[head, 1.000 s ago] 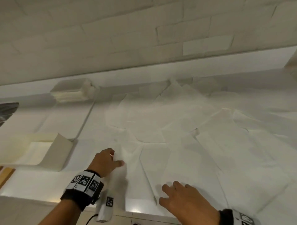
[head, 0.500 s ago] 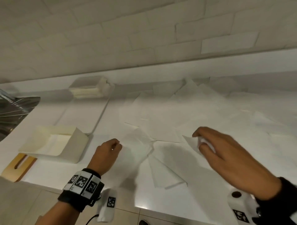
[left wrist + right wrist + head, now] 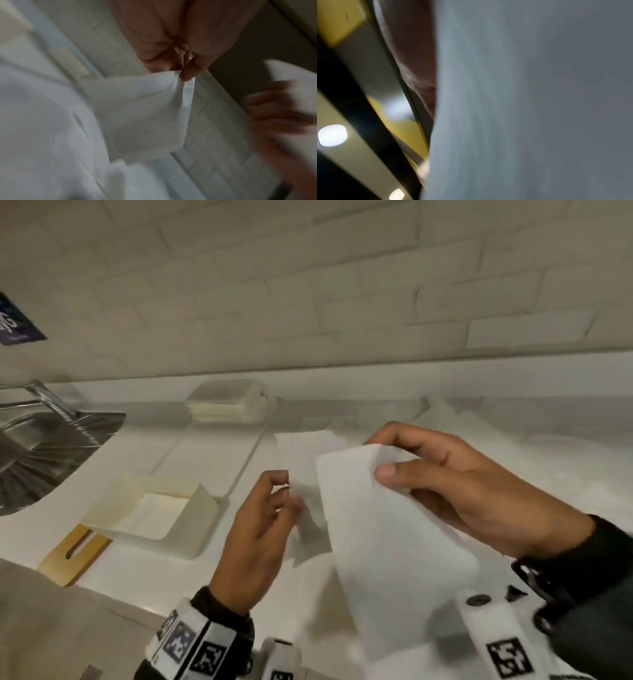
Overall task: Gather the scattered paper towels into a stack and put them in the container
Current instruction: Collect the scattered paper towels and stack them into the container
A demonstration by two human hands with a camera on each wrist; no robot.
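Gathering step under way: left hand (image 3: 260, 529) pinched one paper towel (image 3: 301, 474), right hand (image 3: 455, 484) pinched another towel (image 3: 383, 542); next, likely laid together, square, above the worktop's front edge (image 3: 137, 583).

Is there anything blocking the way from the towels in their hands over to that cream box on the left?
Nothing visible does. The left hand and right hand each pinch a paper towel above the counter. The open container sits just left of the left hand, with only bare counter between them.

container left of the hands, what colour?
Cream, pale yellowish, the container; head view shows it best.
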